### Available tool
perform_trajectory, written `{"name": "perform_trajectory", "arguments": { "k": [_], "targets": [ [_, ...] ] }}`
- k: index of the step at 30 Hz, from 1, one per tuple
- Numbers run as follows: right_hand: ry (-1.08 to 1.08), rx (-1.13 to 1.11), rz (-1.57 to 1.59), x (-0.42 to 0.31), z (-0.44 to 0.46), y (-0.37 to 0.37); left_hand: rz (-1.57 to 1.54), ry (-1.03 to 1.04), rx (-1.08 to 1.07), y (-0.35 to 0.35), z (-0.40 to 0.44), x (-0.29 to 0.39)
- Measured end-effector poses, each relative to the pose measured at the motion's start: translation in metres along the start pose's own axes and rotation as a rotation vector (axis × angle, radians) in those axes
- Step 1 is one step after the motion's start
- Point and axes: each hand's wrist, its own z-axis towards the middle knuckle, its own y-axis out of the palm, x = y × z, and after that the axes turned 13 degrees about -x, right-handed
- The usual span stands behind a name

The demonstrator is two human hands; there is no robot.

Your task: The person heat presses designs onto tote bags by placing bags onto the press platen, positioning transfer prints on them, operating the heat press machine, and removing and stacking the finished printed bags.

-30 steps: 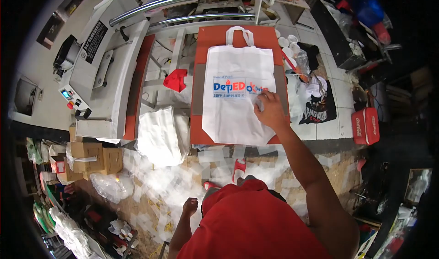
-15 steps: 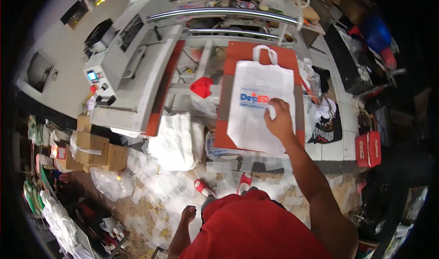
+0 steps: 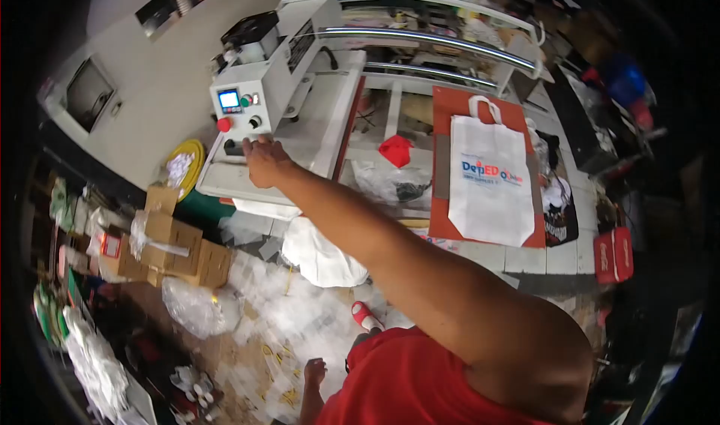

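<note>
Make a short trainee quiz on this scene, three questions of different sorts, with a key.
1. Which hand is at the black handle on the front of the machine?
2. True or false: the white bag lies print side up on the reddish board.
3. Pick one. The round button directly below the lit display is: a) green, b) red, c) yellow.

Key:
1. The right hand.
2. True.
3. b
</note>
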Motion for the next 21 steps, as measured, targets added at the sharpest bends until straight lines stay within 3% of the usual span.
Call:
{"name": "perform_trajectory", "arguments": {
  "k": [3,6,7,10,13,15,17,19,20,21],
  "targets": [
    [0.026,-0.069,-0.148,-0.004,0.002,0.001,-0.173,-0.058,0.059,-0.016,-0.018,-0.025],
    [0.043,-0.044,-0.134,0.000,-0.002,0.001,0.253,0.185,-0.088,-0.041,-0.007,-0.077],
    [0.034,0.011,-0.105,0.007,-0.006,0.005,0.211,0.141,-0.079,-0.042,-0.009,-0.082],
    [0.027,0.109,-0.070,0.026,-0.033,0.000,0.153,0.024,-0.114,-0.042,-0.044,-0.035],
    [0.068,0.199,-0.065,0.041,-0.076,-0.021,0.041,-0.044,-0.234,-0.052,0.015,-0.081],
    [0.123,0.251,-0.069,0.046,-0.108,-0.040,0.075,-0.022,-0.296,-0.064,0.034,-0.066],
    [0.313,0.215,-0.147,0.049,-0.136,-0.056,0.113,-0.002,-0.357,-0.078,0.049,-0.046],
    [0.428,0.220,-0.162,0.058,-0.159,-0.065,0.690,0.311,-0.283,-0.094,0.050,0.001],
    [0.498,0.223,-0.219,0.060,-0.173,-0.075,0.332,-0.037,-0.280,-0.102,0.069,0.003],
    [0.562,0.225,-0.275,0.061,-0.184,-0.081,0.455,0.254,-0.253,-0.107,0.081,0.010]
  ]
}}
